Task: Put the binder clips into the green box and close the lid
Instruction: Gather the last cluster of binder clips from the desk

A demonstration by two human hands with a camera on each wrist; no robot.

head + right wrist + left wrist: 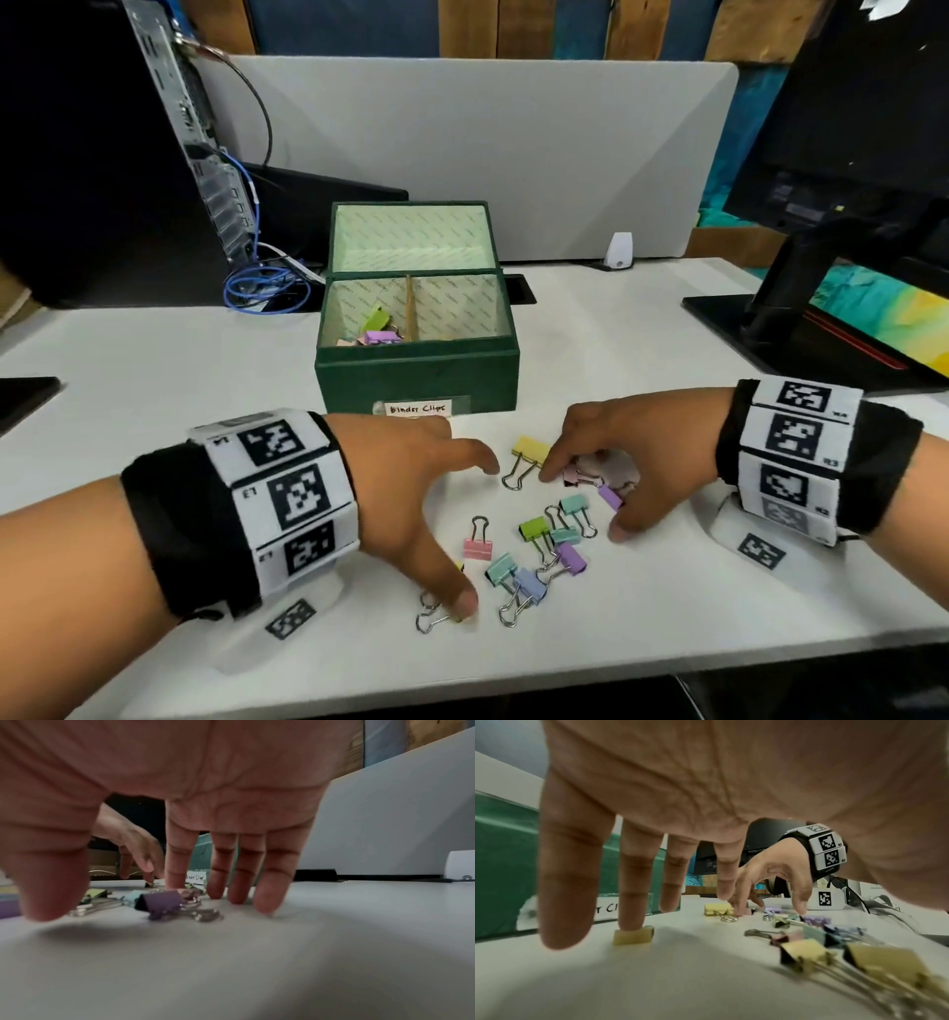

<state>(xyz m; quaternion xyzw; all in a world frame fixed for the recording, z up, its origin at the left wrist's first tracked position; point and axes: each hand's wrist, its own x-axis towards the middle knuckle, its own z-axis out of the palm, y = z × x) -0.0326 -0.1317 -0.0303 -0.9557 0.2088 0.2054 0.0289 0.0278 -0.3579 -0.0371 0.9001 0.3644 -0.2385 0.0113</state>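
The green box (416,377), labelled "Binder Clips", stands open with its lid (411,236) upright; a few clips (379,333) lie in its left compartment. Several pastel binder clips (536,529) are scattered on the white table between my hands. My left hand (426,503) is spread low over the table, holding nothing; one fingertip touches a small yellow clip (632,937), and two yellow clips (805,949) lie by the thumb. My right hand (616,447) reaches down with straight fingers (236,882) around a purple clip (160,900) and a pink one. A larger yellow clip (531,449) lies between the two index fingers.
A grey divider panel (462,154) stands behind the box. A computer tower with blue cables (267,293) is at the back left, a monitor stand (801,308) at the right. A small white device (619,252) sits by the divider.
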